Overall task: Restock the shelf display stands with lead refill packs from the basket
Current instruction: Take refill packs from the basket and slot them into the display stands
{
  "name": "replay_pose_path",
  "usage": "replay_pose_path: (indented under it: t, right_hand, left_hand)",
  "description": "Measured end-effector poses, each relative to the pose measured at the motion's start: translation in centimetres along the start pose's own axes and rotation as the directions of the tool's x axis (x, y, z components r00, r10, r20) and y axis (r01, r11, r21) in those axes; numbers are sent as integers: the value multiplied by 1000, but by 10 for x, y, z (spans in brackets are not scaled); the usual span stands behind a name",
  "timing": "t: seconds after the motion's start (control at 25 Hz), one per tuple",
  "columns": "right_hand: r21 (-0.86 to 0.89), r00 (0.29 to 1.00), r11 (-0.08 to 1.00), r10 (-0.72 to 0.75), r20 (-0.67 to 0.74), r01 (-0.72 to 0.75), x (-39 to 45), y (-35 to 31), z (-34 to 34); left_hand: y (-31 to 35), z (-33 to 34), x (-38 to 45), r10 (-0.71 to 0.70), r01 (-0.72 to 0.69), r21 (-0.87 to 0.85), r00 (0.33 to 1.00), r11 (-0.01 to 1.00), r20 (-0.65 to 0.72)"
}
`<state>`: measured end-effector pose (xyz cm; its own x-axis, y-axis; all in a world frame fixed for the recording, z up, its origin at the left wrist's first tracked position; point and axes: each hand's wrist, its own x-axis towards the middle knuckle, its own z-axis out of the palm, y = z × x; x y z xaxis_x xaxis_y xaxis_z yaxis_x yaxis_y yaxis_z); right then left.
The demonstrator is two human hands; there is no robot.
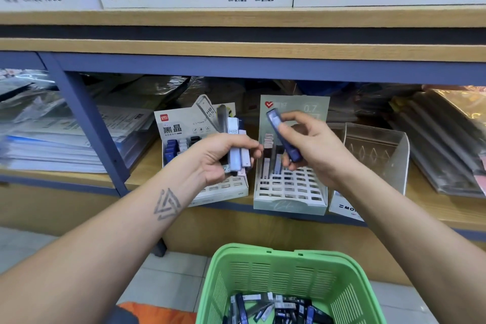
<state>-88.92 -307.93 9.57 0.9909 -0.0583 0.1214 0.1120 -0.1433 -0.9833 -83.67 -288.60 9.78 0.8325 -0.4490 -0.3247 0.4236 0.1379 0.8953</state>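
Dark blue plastic, slim and rectangular with a pale label panel near its upper end: that is the lead refill pack [282, 137] the right hand [310, 150] is pinching, thumb near the bottom and fingertips curled round the top, so the pack is tilting with its upper end toward the left, just right of the frame's centre. Beside it, the left hand [223, 158] is clenching a small bundle of packs [238, 147] standing upright; the front ones are pale blue-grey and pinkish white, one marked HB, with darker ones behind them.

Behind the hands, two cardboard display stands are sitting side by side on the wooden shelf [147, 166]. At centre left, the grey-white stand [181, 123] is showing a red logo, black characters and a printed HB 0.5 tube, with blue and pale packs filling slots at its left. Centre right, the pale green stand [292, 192] is bearing a red heart mark and "0.7" on its back card, and its white grid of slots is holding a few packs near the upper left. To its right a clear acrylic holder [378, 155] is standing.

At bottom centre, the green slotted basket [289, 273] is holding a loose heap of dark and pale packs [273, 310].
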Motion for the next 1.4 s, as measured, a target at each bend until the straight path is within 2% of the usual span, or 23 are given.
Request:
replay_pose_path:
  t: [0.08,0.12,0.24,0.4,0.44,0.56,0.64,0.8,0.92,1.08,1.24,1.4]
  right_hand:
    - [-169,997,983,-76,24,79,2,1,14]
    - [-198,995,975,-99,21,102,4,2,22]
    - [-163,993,979,-116,36,121,14,1,45]
    - [-151,992,981,-111,62,120,32,-1,77]
    - [-110,994,988,-104,40,108,36,-2,84]
    - [179,1000,984,23,-22,-18,42,-5,98]
    - [210,998,977,40,-47,-29,46,-6,100]
    - [-15,985,997,-80,-150,79,56,-11,92]
    - [-203,989,973,-129,-77,112,61,-13,88]
    - [-311,982,934,-187,-9,175,65,-13,95]
    - [-344,978,919,-211,-7,196,75,-3,103]
    - [-502,964,828,-261,47,249,77,5,115]
  left_hand:
    - [11,-14,-5,2,-5,-65,999,998,-40]
    - [16,-22,-8,3,-8,-86,998,996,-57]
    - [24,-40,-18,10,-16,-46,992,999,-126]
    - [26,-64,-28,50,-43,33,958,999,-282]
    - [28,-71,-30,76,-66,44,946,997,-316]
    - [33,-84,-39,116,-88,93,926,992,-359]
    - [35,-87,-43,140,-104,115,918,988,-372]
    - [37,-89,-42,171,-139,107,896,985,-411]
    - [41,-92,-39,166,-149,72,883,986,-439]
    - [43,-97,-39,155,-150,47,885,988,-438]
    - [47,-105,-40,163,-152,62,872,986,-462]
    - [53,-119,-43,102,-74,80,884,994,-456]
